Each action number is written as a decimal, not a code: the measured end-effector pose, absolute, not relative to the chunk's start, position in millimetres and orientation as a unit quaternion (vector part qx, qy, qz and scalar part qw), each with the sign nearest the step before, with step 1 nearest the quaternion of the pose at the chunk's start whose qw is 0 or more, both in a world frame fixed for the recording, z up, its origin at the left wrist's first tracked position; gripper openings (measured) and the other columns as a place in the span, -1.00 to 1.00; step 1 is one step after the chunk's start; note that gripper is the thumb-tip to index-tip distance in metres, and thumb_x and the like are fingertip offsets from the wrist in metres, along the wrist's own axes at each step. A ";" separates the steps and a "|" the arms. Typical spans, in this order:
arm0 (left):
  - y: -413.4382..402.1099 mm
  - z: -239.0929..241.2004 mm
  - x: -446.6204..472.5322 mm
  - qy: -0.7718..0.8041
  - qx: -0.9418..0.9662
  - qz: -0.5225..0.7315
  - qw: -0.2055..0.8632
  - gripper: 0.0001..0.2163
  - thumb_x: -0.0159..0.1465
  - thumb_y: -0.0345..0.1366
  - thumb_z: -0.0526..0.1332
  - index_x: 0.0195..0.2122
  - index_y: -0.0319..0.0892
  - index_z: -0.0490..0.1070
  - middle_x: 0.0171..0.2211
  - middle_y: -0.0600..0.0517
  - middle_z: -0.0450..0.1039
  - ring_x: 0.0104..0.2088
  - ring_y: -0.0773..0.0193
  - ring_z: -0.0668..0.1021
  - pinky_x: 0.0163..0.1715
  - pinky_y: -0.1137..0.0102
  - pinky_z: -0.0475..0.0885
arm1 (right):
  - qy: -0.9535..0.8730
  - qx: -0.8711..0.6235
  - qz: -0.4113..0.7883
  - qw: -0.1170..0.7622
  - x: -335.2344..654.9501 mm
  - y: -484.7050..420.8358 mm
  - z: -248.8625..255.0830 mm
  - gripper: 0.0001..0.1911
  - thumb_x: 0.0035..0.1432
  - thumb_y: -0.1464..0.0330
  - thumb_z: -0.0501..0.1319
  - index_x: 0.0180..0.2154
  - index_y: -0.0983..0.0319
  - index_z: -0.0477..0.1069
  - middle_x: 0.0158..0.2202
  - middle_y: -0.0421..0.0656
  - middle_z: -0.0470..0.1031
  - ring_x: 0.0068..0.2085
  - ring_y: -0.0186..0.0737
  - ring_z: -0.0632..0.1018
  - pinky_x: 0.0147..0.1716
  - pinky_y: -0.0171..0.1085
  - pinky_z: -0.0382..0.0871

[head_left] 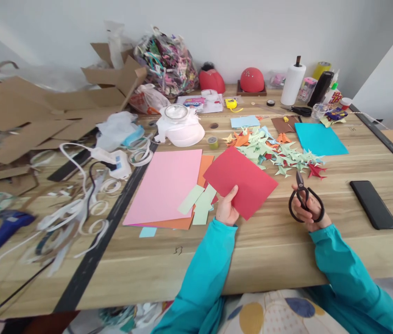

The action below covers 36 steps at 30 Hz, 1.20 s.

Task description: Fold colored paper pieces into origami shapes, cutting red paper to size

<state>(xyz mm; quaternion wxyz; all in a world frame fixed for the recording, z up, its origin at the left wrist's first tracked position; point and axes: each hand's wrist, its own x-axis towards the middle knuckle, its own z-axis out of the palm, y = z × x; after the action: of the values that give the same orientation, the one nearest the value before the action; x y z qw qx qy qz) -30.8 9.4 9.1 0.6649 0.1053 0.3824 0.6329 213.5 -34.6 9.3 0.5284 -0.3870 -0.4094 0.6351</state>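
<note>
My left hand pinches a sheet of red paper at its lower edge, thumb on top, holding it tilted over the table. In my right hand is a pair of black-handled scissors, blades pointing up and away, apart from the paper. Behind both hands lies a heap of folded paper cranes, mostly pale green with some orange, blue and red. Left of the red sheet rest pink paper, orange sheets under it, and pale green strips.
A black phone lies at the right, turquoise paper behind it. White cables and a power strip clutter the left, with a blue glue gun and cardboard boxes. A white paper roll stands at the back.
</note>
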 end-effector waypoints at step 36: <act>15.4 4.3 -38.5 0.387 0.091 0.651 0.646 -0.57 0.03 -0.35 0.42 -0.05 -0.14 0.46 -0.02 -0.04 0.52 0.04 0.07 0.52 0.08 0.17 0.44 | -0.333 -0.152 0.842 0.395 180.7 -46.9 3.1 -0.39 0.13 -0.10 0.10 -0.05 0.28 0.31 -0.26 -0.02 0.46 -0.28 -0.16 0.51 -0.36 -0.18 0.41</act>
<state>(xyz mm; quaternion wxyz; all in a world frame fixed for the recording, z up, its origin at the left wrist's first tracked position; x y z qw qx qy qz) -38.5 15.4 4.3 0.6464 0.0914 0.3870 0.6511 180.7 -46.9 3.1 0.3952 -0.1523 -0.3334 0.8423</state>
